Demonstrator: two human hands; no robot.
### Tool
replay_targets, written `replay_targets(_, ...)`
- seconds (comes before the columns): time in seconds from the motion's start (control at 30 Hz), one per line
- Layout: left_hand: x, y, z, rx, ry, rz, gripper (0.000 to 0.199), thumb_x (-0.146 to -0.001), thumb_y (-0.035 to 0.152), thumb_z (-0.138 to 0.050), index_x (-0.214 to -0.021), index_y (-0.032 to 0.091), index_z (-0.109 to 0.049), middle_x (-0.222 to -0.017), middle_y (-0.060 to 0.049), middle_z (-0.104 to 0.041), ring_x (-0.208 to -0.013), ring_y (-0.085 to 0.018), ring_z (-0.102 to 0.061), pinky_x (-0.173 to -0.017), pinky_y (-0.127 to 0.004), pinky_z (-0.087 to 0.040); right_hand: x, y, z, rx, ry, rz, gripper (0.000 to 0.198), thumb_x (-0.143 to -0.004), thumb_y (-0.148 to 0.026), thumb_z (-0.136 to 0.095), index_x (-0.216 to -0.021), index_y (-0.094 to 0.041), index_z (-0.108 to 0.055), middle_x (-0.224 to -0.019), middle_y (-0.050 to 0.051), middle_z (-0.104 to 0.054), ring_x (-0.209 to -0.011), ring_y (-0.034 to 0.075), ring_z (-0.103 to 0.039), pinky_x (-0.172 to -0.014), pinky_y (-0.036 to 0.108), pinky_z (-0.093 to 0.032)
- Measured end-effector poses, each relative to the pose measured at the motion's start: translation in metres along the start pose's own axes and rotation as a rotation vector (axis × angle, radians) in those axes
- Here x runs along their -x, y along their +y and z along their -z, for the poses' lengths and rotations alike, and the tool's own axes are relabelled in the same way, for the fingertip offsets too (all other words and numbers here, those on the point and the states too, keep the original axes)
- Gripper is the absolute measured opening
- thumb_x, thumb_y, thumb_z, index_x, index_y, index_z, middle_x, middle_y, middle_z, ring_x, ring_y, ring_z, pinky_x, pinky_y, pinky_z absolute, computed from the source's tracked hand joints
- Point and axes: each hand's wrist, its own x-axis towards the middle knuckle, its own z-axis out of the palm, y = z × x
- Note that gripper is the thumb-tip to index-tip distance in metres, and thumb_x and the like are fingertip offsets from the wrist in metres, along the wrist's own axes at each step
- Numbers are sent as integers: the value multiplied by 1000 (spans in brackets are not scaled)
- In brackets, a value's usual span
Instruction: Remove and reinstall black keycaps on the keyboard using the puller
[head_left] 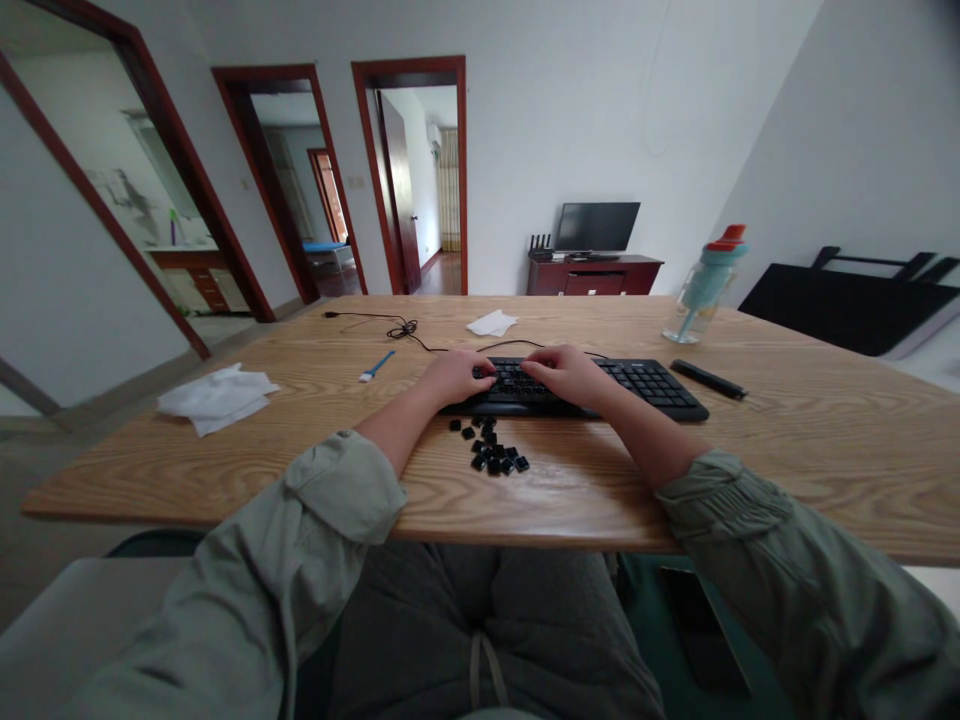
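Note:
A black keyboard (pixel 651 385) lies on the wooden table in front of me; part of its key area is covered by my hands. My left hand (pixel 456 377) is at its left end, fingers curled and the thumb on the keys, gripping it. Over the middle keys, my right hand (pixel 568 376) is closed, thumb and fingertips together; whatever they hold, if anything, is too small to make out. Loose black keycaps (pixel 494 452) lie in a cluster on the wood just in front of the keyboard.
A blue-handled brush (pixel 376 367) and white tissues (pixel 217 396) lie at left. Behind the keyboard are its coiled cable (pixel 402 328) and another tissue (pixel 492 323). To the right lie a black stick-like object (pixel 708 379) and a water bottle (pixel 705 287) standing upright.

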Motion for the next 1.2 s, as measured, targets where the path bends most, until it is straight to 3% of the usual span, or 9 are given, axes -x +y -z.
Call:
replay_targets(0.77,-6,-3,-7,-87,-55,-128,25,-89,35,-58,-101,23,-78,-101,-4,-76,-93,-18,-67,-86,-27,-49,-2,5,-1,-48,-26,-43,38,-84,-45,-52,-82,-13,-72,-66,2,-61,-62,12,-47,-60,27,-35)
replay_targets(1.2,-1,5,1,-150,-99,-216,25,-87,29,-56,-100,22,-77,-103,-5,-75,-97,-18,-66,-91,-28,-49,1,3,1,51,-20,23,35,-86,-41,-53,-87,-13,-73,-75,5,-69,-68,15,-54,-64,27,-38)
